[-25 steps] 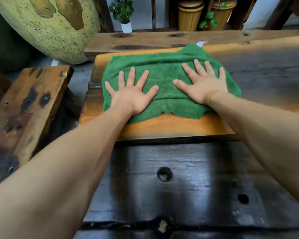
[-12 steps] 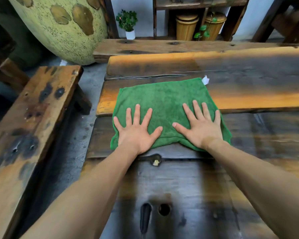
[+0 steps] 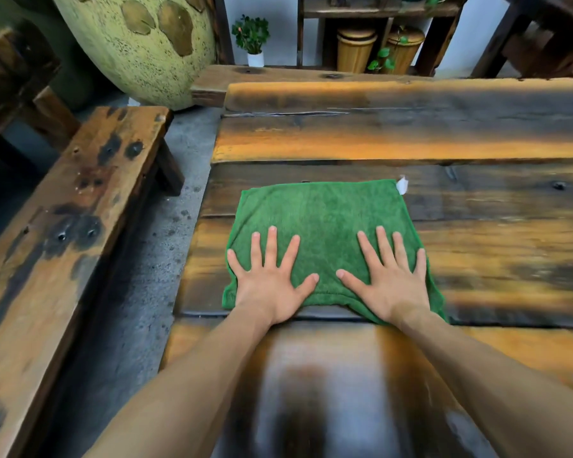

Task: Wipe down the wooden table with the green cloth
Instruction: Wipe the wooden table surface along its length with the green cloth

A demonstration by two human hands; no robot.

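A green cloth (image 3: pixel 325 223) lies spread flat on the wooden table (image 3: pixel 444 140), near its left end, with a small white tag at its far right corner. My left hand (image 3: pixel 272 279) presses flat on the cloth's near left part, fingers straight and spread. My right hand (image 3: pixel 391 279) presses flat on the near right part in the same way. Both palms overlap the cloth's near edge. The table is made of dark and orange planks.
A wooden bench (image 3: pixel 63 246) runs along the left, with a strip of grey floor (image 3: pixel 146 292) between it and the table. A large speckled pot (image 3: pixel 139 44) stands beyond the bench. A small potted plant (image 3: pixel 252 41) and shelves with bamboo jars (image 3: pixel 356 49) are behind the table.
Both hands have pulled the cloth toward me across the planks, from the far orange plank to the nearer boards. The hands stay flat on it throughout.
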